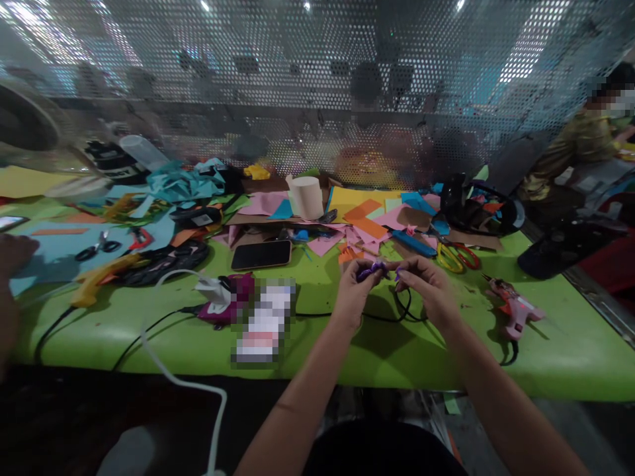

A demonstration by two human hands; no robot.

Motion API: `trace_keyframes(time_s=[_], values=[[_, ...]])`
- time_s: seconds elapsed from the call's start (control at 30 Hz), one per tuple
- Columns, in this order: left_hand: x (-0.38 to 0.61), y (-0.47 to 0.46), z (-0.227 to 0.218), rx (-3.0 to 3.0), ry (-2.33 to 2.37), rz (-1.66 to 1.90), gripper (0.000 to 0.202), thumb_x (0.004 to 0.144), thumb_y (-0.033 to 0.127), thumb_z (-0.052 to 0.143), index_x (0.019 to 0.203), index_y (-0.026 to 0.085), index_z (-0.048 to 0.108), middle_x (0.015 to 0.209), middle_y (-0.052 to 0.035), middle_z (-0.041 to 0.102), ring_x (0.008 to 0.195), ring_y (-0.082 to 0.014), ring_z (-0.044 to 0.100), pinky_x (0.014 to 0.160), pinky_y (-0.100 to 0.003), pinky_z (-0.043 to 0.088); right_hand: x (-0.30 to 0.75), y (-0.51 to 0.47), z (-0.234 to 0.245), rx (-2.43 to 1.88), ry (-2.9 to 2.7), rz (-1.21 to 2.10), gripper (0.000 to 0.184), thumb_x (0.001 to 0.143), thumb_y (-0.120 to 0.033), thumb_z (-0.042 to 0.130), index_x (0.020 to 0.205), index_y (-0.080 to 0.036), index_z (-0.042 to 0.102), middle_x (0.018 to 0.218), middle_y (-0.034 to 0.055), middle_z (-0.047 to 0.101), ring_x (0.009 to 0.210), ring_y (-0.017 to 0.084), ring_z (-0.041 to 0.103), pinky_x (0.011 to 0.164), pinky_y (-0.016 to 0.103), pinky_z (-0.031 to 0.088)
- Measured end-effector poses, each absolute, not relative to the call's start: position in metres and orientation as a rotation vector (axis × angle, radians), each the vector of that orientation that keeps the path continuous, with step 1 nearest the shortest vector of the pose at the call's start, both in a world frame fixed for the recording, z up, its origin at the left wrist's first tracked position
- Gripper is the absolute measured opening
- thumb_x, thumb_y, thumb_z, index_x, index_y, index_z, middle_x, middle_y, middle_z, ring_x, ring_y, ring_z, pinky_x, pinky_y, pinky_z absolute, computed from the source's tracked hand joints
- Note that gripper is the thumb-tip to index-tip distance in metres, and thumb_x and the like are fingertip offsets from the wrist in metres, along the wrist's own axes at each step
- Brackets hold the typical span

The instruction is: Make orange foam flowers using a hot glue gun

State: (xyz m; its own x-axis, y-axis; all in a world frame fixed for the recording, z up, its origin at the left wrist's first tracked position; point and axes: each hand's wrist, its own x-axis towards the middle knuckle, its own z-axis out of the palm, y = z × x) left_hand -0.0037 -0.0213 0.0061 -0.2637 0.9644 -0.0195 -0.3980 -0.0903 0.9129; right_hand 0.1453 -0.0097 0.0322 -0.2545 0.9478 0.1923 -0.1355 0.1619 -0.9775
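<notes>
Head view: both forearms come from the lower edge, and the two hands meet above the table [397, 363], whose smooth green covering shines a little. The left hand [355, 292] holds between its fingers a purple piece [379, 266], small and crumpled, darker at its left end and brighter near the fingertips. The right hand [432, 288], its thumb and finger pressed narrowly together, pinches a tiny purple bit [397, 274]; whether this bit is joined to the piece, I cannot tell. Beneath the hands a thin black cable [377, 318] makes loose curves. To the right lies a pink glue gun [518, 312] of hard plastic; to the left, a glossy magenta power block [243, 299] carries a white plug. A little farther, a flat dark phone [261, 255] with rounded corners lies near the left hand, and yellow-handled scissors [450, 258] lie beyond the right one. Behind them overlap flat, sharp-edged coloured papers [366, 219], with a pale cylindrical roll [305, 198] standing upright. Farthest rises a grey perforated screen [297, 86], full of small round holes.
</notes>
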Motion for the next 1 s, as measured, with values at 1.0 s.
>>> trace_keyframes(time_s=[1.0], values=[[-0.005,-0.020,0.003,0.677,0.948,1.584,0.053,0.056,0.033,0.088,0.102,0.017,0.067,0.090,-0.0015,0.069,0.077,-0.0124,0.066,0.072,-0.025,0.056,0.144,-0.002,0.025,-0.898,-1.315,1.226,0.022,0.072,-0.040,0.081,0.081,-0.023,0.071,0.087,0.0020,0.070,0.068,0.014,0.058,0.064,0.028,0.048]])
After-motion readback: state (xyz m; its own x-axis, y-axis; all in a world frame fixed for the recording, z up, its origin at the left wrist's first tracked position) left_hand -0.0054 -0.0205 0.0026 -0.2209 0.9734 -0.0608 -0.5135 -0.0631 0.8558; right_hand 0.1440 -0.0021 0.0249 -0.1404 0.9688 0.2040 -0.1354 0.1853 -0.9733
